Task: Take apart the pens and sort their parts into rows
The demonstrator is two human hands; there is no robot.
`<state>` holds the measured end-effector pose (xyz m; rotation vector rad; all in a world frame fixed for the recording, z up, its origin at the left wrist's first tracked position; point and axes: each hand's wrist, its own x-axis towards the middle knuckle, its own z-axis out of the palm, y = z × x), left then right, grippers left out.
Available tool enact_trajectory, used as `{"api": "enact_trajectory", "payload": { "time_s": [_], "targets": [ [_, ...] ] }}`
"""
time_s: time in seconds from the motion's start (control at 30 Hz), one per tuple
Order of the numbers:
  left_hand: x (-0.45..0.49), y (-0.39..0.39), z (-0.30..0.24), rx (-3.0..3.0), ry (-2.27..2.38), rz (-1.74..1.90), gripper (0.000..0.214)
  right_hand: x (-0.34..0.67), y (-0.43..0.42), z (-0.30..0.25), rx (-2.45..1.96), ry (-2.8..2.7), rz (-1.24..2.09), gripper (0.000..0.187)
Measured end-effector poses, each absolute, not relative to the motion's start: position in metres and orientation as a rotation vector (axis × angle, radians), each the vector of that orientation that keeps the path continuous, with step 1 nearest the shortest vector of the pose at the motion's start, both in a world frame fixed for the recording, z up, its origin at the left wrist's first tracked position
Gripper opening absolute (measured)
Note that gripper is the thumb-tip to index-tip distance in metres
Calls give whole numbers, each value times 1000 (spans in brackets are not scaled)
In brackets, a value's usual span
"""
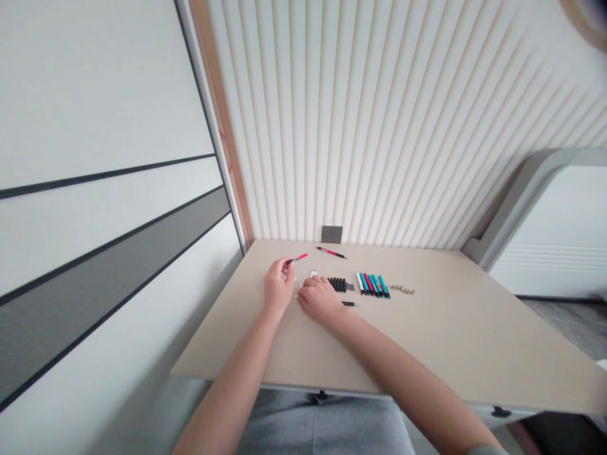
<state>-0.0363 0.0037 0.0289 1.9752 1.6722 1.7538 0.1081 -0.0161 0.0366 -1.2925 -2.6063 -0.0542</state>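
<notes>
The left hand (279, 284) is raised just above the bench (450, 335), near its rear left area. Its grip is closed on the pink pen (298, 258): the fingertips pinch the dark end, and the pink barrel points up and to the right, clear of the bench surface. The right hand (318, 297) lies palm down on the bench just beside the left hand, with the fingers curled toward the surface. Whether its grip encloses anything cannot be told, since the fingers cover that spot. A small white piece (313, 273) lies just behind the right hand, and a small black piece (349, 304) lies just to its right. Further right, three groups lie in a line: a row of black parts (337, 284) packed side by side, a row of coloured barrels (373, 285) in white, teal and pink, and a scatter of small metal parts (402, 290). A second pink pen (332, 253) lies flat at the rear of the bench, close below the wall socket (331, 234).
</notes>
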Motion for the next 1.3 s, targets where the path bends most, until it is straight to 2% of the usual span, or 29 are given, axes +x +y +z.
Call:
{"api": "enact_trajectory", "payload": {
  "time_s": [0.17,0.5,0.9,1.07,1.3],
  "targets": [
    [-33,2,30,2026,1637,1729,14,102,-17,32,-1296,-2595,-58,23],
    [-34,1,30,2013,1667,1739,15,92,-16,28,-1192,-2674,-69,30],
    [-34,1,32,2014,1676,1731,16,93,-12,22,-1304,-2555,48,27],
    [-35,3,30,2027,1685,1726,16,106,-8,22,-1312,-2453,89,34],
    [-35,2,30,2021,1684,1739,15,107,-3,22,-1287,-2500,92,24]
  ]
}}
